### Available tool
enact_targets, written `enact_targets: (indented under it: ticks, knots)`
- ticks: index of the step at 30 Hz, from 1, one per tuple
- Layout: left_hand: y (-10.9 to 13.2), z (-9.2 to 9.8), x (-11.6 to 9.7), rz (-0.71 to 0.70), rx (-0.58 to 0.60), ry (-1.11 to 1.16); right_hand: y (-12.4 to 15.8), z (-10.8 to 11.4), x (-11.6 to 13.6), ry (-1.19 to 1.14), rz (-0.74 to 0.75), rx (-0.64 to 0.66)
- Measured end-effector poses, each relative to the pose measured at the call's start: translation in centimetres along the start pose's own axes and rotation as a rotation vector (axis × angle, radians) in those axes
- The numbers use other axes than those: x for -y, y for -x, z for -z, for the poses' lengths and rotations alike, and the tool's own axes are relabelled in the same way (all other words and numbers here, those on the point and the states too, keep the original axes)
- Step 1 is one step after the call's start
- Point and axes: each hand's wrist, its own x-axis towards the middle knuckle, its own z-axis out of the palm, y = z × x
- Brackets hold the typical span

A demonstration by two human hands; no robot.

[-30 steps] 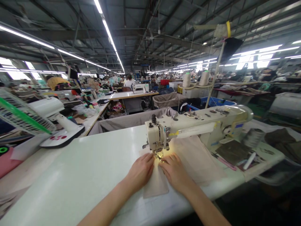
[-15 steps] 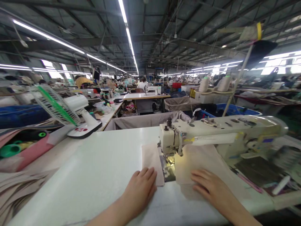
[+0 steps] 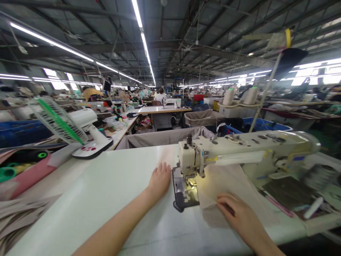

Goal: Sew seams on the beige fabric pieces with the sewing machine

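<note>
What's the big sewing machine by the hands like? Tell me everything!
The sewing machine is cream-coloured, its long arm seemingly painted metal. Black knobs top its head; shiny parts hang below, beside a yellowish glow. A dark-edged plate lies underneath. It stands upright toward the right of the pale table, beige cloth under its arm. The left hand and right hand look clear of it.

Cloth [image 3: 226, 179]: plain beige. Machine [image 3: 226, 144]: cream. Table [image 3: 106, 188]: pale mint green. Fan [image 3: 82, 117]: white, banded green, dotted red. Spools [image 3: 228, 97]: off-white, tipped green. Right tub [image 3: 271, 124]: bright blue. Roll [image 3: 32, 177]: pink. Scrap [image 3: 289, 192]: dark brown.
</note>
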Motion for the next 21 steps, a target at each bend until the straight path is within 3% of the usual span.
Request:
enact_targets:
  ticks: [4, 7, 10, 12, 16, 21]
  knots:
    - [2.0, 0.9, -3.9, -0.189, 0.034, 0.087, -0.4, 0.2, 1.2, -0.067, -0.136, 0.014]
    - [3.9, 0.4, -6.7, -0.38, -0.076, 0.23, -0.5, 0.3, 1.6, -0.064, -0.185, 0.02]
    - [4.1, -0.8, -8.7, -0.458, -0.186, 0.312, -0.5, 0.2, 1.8, -0.048, -0.199, 0.021]
    - [3.3, -1.4, -9.7, -0.458, -0.188, 0.314, -0.4, 0.1, 1.8, -0.048, -0.198, 0.017]
    - [1.5, -1.4, -10.3, -0.455, -0.128, 0.273, 0.2, -0.3, 1.0, -0.053, -0.167, -0.017]
    - [0.8, -0.4, -8.9, -0.595, -0.043, 0.364, 0.7, -1.1, -0.1, 0.037, -0.082, -0.093]
